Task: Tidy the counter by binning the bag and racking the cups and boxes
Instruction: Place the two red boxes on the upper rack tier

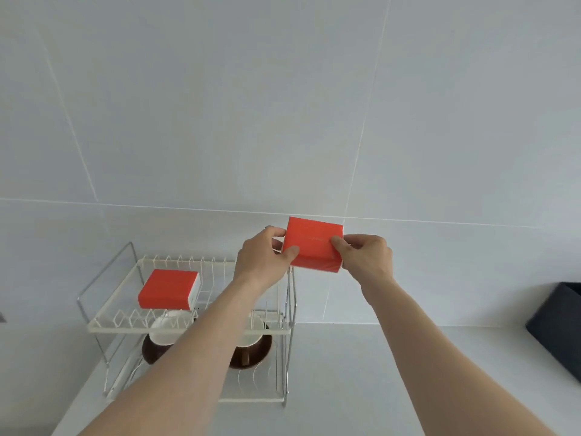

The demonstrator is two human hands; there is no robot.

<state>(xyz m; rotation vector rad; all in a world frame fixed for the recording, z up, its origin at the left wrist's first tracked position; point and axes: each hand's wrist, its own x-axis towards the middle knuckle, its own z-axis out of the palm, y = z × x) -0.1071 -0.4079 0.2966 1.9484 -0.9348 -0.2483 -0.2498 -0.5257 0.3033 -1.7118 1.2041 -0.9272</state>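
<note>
Both hands hold a red box (311, 243) in the air, just above and to the right of the rack's upper right corner. My left hand (264, 256) grips its left edge and my right hand (366, 256) grips its right edge. A second red box (168, 289) lies flat on the left side of the top tier of the white two-tier wire rack (188, 329). On the lower tier sit two brown-and-white cups, one on the left (157, 341) and one on the right (251, 347), partly hidden by my left forearm.
A dark bin (558, 325) stands at the right edge on the white counter (393, 372). A white tiled wall (283, 105) rises directly behind the rack. A small dark object (2, 317) shows at the far left edge.
</note>
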